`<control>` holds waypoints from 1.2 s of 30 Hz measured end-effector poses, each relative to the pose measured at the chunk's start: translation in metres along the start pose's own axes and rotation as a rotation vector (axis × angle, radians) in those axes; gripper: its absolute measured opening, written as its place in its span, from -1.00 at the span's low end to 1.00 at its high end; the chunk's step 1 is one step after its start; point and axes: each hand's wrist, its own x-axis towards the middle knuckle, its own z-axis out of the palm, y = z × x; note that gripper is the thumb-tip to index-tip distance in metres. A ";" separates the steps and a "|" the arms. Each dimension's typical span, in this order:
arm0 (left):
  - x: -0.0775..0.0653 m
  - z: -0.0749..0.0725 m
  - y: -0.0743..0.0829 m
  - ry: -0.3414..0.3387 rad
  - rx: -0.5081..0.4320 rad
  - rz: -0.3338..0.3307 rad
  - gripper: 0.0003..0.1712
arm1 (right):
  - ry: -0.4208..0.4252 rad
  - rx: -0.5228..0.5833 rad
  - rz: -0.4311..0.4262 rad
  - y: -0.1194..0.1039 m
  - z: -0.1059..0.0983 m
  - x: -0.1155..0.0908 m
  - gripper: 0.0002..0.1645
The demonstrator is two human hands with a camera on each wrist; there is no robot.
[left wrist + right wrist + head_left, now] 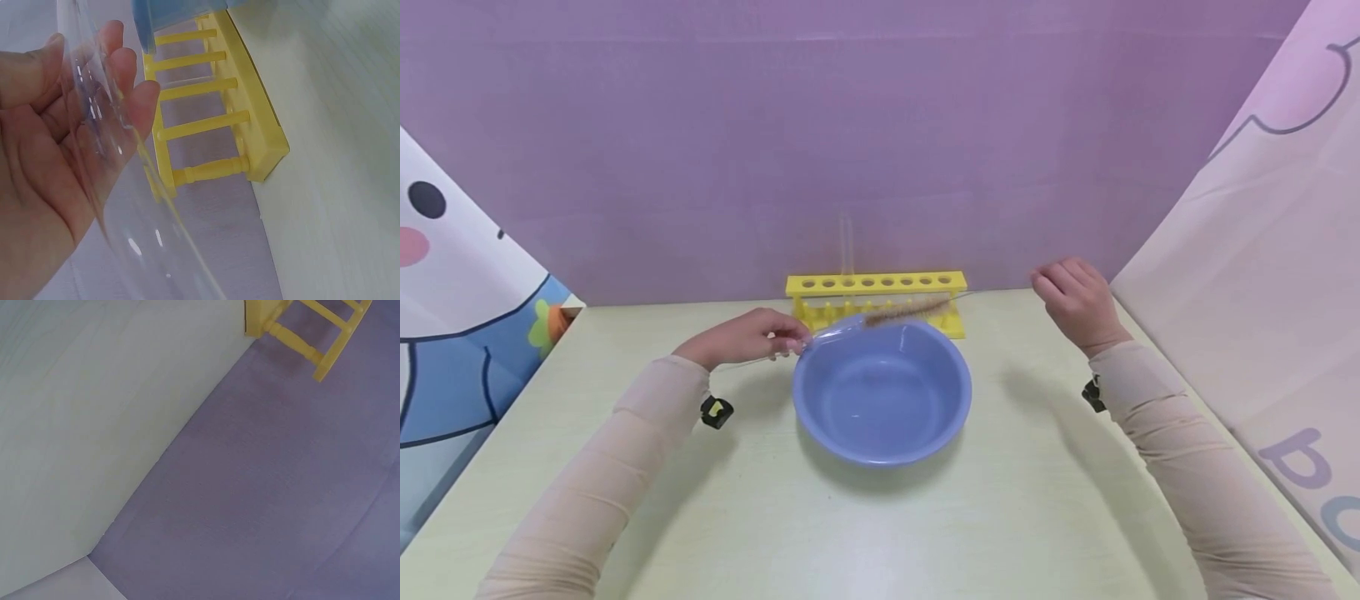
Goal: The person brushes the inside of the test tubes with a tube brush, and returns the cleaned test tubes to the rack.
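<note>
In my left hand [760,337] I hold a clear test tube [838,332], slanting up to the right over the basin's back left rim. The left wrist view shows the tube [150,231] between my thumb and fingers. A test tube brush [906,312] with brown bristles is held level with the tube's mouth, its thin wire handle running right toward my right hand [1075,300]. The fingers there are curled at the wire's end; the wire fades against the wall. Below lies a blue basin [880,392]. The right hand is out of the right wrist view.
Behind the basin stands a yellow test tube rack [797,287], with another clear test tube [847,237] upright in it. A purple backdrop [700,167] rises at the table's back edge, and printed cloths hang at both sides.
</note>
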 end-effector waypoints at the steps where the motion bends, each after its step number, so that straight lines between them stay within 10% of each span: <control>1: 0.000 0.000 0.000 0.000 -0.002 -0.001 -0.75 | -0.003 -0.002 -0.002 0.000 0.000 0.000 -0.73; 36: 0.002 0.002 0.003 0.018 -0.016 0.043 -0.74 | 0.003 -0.006 -0.015 -0.001 0.002 0.006 -0.74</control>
